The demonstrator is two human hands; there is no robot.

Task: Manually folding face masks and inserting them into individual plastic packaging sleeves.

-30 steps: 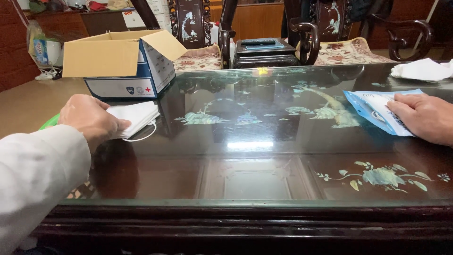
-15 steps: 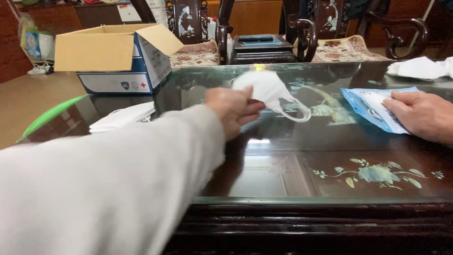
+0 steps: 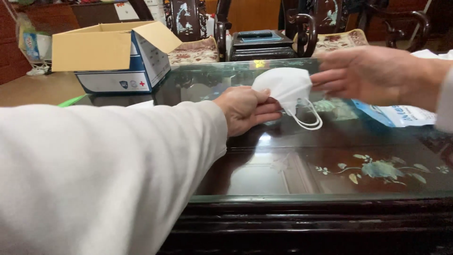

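Two hands meet over one white mask (image 3: 283, 87), held above the middle of the dark glass-topped table (image 3: 283, 174). The left hand (image 3: 247, 108) pinches the mask's left edge between thumb and fingers, its long white sleeve (image 3: 108, 174) running back toward seven o'clock. The mask lies at about two o'clock from that hand, its long axis running roughly left to right, with the two ear loops (image 3: 309, 118) hanging loose from its lower right corner toward five o'clock.

The right hand (image 3: 373, 73) comes in from three o'clock, fingers stretched out and slightly spread; its fingertips sit right at the mask's right edge, touching or just short of it, blurred enough that I cannot tell which. It grips nothing that shows. The left hand is the one actually on the mask, and nothing stands between the right hand and the mask.

One view only, so the rest is background. A blue and white flat packet (image 3: 401, 115) lies on the table under the right wrist, at four o'clock from the mask. An open cardboard box (image 3: 111, 56) stands at ten o'clock, well apart. A dark small stand (image 3: 262, 45) and carved chairs (image 3: 188, 21) are at twelve o'clock beyond the table's far edge.
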